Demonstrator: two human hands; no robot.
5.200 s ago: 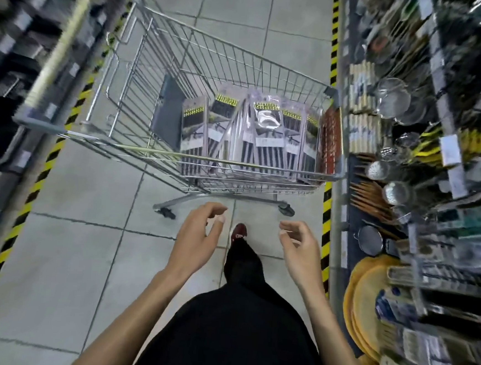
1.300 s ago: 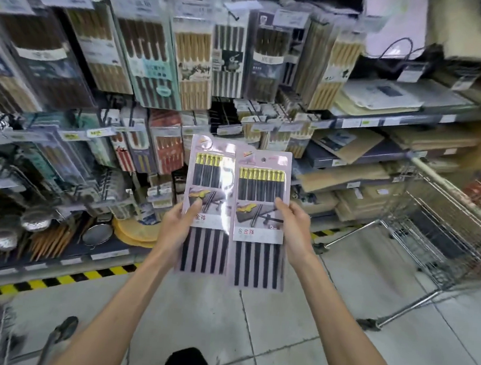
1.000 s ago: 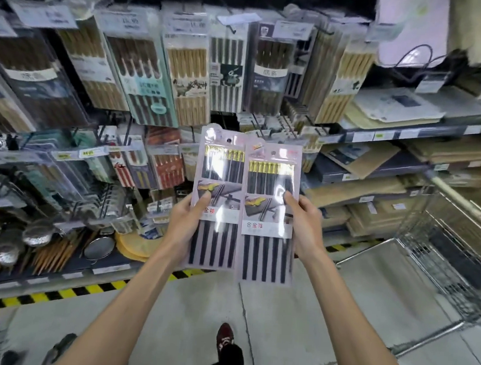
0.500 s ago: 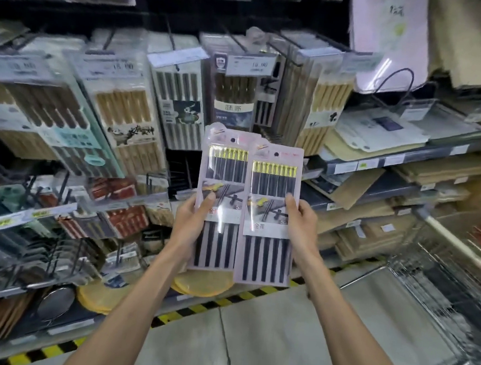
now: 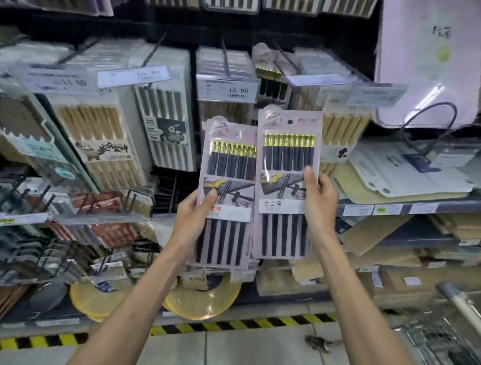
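I hold two pink packs of black chopsticks with gold tops upright in front of a store shelf. My left hand [image 5: 194,222] grips the left pack [image 5: 224,233] by its left edge, thumb on the front. My right hand [image 5: 318,200] grips the right pack [image 5: 283,226] by its right edge, thumb on the front. The right pack sits higher and its left edge overlaps the left pack slightly. Behind them a hook [image 5: 273,78] carries more black chopstick packs.
Hanging chopstick packs [image 5: 163,130] with price tags [image 5: 230,89] fill the hooks ahead. Shelves at right hold flat boards and mats [image 5: 406,178]. A metal shopping cart [image 5: 463,329] stands at lower right. Yellow-black floor tape [image 5: 222,326] runs below round yellow plates [image 5: 201,300].
Both hands have raised the two packs toward the hooks, the right pack rising higher than the left. The view has moved closer to the shelf and tilted up.
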